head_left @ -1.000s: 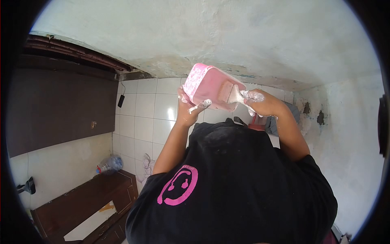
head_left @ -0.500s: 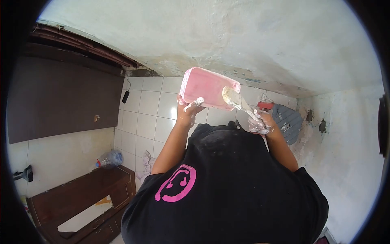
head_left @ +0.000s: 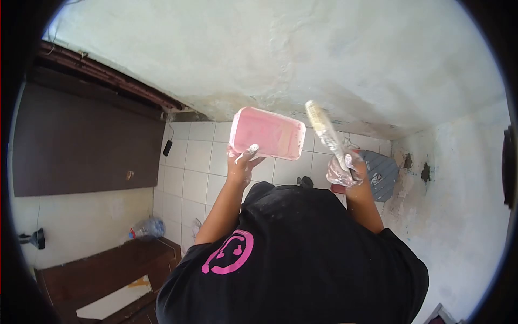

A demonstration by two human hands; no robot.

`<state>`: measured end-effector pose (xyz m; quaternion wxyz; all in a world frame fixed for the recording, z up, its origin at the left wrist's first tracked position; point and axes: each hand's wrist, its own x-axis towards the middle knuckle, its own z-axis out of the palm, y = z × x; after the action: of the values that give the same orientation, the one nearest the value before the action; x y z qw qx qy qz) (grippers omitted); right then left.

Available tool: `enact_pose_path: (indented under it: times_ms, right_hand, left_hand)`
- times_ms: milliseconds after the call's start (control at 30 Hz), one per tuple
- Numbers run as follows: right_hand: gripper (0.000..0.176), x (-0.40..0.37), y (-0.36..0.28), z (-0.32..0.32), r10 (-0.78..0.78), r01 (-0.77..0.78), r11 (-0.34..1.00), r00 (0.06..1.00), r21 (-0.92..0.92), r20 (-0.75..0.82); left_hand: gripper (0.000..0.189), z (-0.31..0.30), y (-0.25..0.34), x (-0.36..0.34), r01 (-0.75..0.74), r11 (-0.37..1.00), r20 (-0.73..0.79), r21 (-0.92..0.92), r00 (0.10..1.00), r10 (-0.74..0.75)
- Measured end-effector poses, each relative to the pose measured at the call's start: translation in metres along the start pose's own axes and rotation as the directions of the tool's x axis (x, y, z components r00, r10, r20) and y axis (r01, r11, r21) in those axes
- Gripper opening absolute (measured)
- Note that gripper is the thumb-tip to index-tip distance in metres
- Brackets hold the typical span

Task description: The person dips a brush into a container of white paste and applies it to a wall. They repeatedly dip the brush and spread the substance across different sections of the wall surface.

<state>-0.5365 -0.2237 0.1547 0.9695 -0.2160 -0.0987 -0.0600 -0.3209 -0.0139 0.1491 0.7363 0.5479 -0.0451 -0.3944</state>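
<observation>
My left hand (head_left: 243, 158) grips the near left edge of a pink rectangular plastic tub (head_left: 261, 132), its thumb over the rim. White paint smears the tub's rim and my thumb. In my right hand (head_left: 345, 170), fingers wrapped round the handle, is a paintbrush (head_left: 324, 127) coated in white, its bristles pointing up toward the wall. The brush is to the right of the tub, apart from it. White paint also covers much of my right hand.
A patchy pale wall (head_left: 334, 59) rises ahead. White floor tiles (head_left: 199, 154) lie below. A grey slatted stool-like object (head_left: 382, 175) stands at right. At left are a dark brown panel (head_left: 89, 140), a plastic bottle (head_left: 148, 228) and a brown wooden cabinet (head_left: 108, 259).
The paintbrush has lifted out of the tub and swung upright to its right. My left hand and the tub have shifted slightly left and down in view.
</observation>
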Motion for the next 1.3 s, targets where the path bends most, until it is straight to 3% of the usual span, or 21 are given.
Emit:
enact_pose_path:
  times_ms: [33,100,133,200,233,300,333,400,433,500,533,567,633,833,1000,1067,1133,1167,1233,1267,1300]
  right_hand:
    - [0.030,-0.006,-0.014,0.014,-0.016,0.016,1.000,1.000,-0.003,-0.008]
    - [0.028,-0.021,-0.034,0.033,-0.134,0.027,0.910,0.963,-0.413,-0.232]
    - [0.028,-0.023,-0.044,0.051,-0.138,0.028,0.913,0.961,-0.408,-0.241]
    - [0.026,-0.023,-0.058,0.080,-0.254,-0.207,0.549,0.882,-0.810,-0.398]
    - [0.026,-0.023,-0.056,0.082,-0.257,-0.205,0.548,0.881,-0.811,-0.396]
    - [0.030,-0.020,-0.049,0.085,-0.301,-0.353,0.189,0.867,-0.916,-0.396]
    - [0.030,-0.015,-0.042,0.086,-0.303,-0.357,0.190,0.864,-0.914,-0.401]
    - [0.024,-0.005,-0.028,0.090,-0.344,-0.409,-0.044,0.863,-0.911,-0.371]
    - [0.024,-0.001,-0.023,0.089,-0.345,-0.417,-0.042,0.859,-0.908,-0.378]
    - [0.020,0.005,-0.015,0.089,-0.313,-0.488,-0.224,0.856,-0.844,-0.412]
    - [0.019,0.014,-0.014,0.106,-0.331,-0.566,-0.123,0.797,-0.815,-0.504]
    - [0.019,0.014,-0.013,0.107,-0.332,-0.569,-0.121,0.795,-0.813,-0.507]
    - [0.019,0.016,-0.009,0.100,-0.377,-0.586,-0.190,0.785,-0.788,-0.492]
    - [0.017,0.019,-0.007,0.095,-0.348,-0.579,-0.237,0.800,-0.780,-0.488]
    - [0.017,0.019,0.009,0.071,-0.374,-0.586,-0.219,0.789,-0.780,-0.487]
    - [0.018,0.016,0.024,0.054,-0.405,-0.565,-0.188,0.790,-0.804,-0.460]
    - [0.021,0.011,0.039,0.031,-0.492,-0.386,-0.066,0.815,-0.920,-0.307]
    - [0.021,0.007,0.043,0.025,-0.500,-0.389,-0.065,0.810,-0.919,-0.307]
    - [0.022,0.000,0.051,0.009,-0.287,-0.434,0.476,0.745,-0.765,-0.602]
    - [0.022,-0.005,0.054,0.000,-0.287,-0.437,0.483,0.740,-0.759,-0.608]
    - [0.023,-0.011,0.054,-0.008,-0.141,-0.364,0.742,0.736,-0.563,-0.662]
  left_hand:
    - [0.063,0.003,0.003,0.000,0.008,1.000,0.015,0.008,1.000,-0.008]
    - [0.063,0.012,0.009,-0.005,-0.108,0.994,0.043,0.004,0.993,0.108]
    - [0.065,0.020,0.017,-0.008,-0.129,0.992,0.084,-0.001,0.988,0.129]
    - [0.066,0.029,0.024,-0.013,-0.155,0.988,0.094,0.006,0.984,0.154]
    - [0.067,0.033,0.027,-0.015,-0.189,0.982,0.101,0.007,0.977,0.187]
    - [0.069,0.036,0.032,-0.017,-0.177,0.984,0.101,0.021,0.980,0.174]
    - [0.069,0.037,0.033,-0.017,-0.180,0.984,0.102,0.018,0.979,0.177]
    - [0.070,0.038,0.034,-0.017,-0.174,0.985,0.104,0.014,0.980,0.171]
    - [0.070,0.038,0.033,-0.017,-0.177,0.984,0.109,0.006,0.978,0.176]
    - [0.071,0.038,0.032,-0.017,-0.175,0.985,0.114,-0.001,0.978,0.174]
    - [0.071,0.037,0.031,-0.017,-0.181,0.983,0.112,-0.001,0.977,0.180]
    - [0.071,0.038,0.031,-0.018,-0.189,0.982,0.110,-0.001,0.976,0.188]
    - [0.071,0.040,0.031,-0.019,-0.185,0.983,0.107,0.001,0.977,0.184]
    - [0.071,0.047,0.031,-0.024,-0.185,0.982,0.133,-0.027,0.973,0.187]
    - [0.072,0.040,0.020,-0.018,-0.195,0.981,0.109,0.017,0.975,0.192]
    - [0.052,0.038,0.020,-0.019,-0.210,0.976,0.023,0.057,0.978,0.209]
    - [0.052,0.035,0.017,-0.014,-0.186,0.981,0.021,0.049,0.983,0.185]
    - [0.052,0.032,0.014,-0.013,-0.158,0.987,0.004,0.037,0.987,0.158]
    - [0.057,0.021,0.008,-0.009,-0.083,0.997,0.035,-0.010,0.996,0.083]
    - [0.062,0.016,0.006,-0.007,-0.011,0.998,0.061,-0.059,0.998,0.014]
    - [0.062,0.013,0.003,-0.006,-0.004,0.999,0.063,-0.054,0.998,0.007]
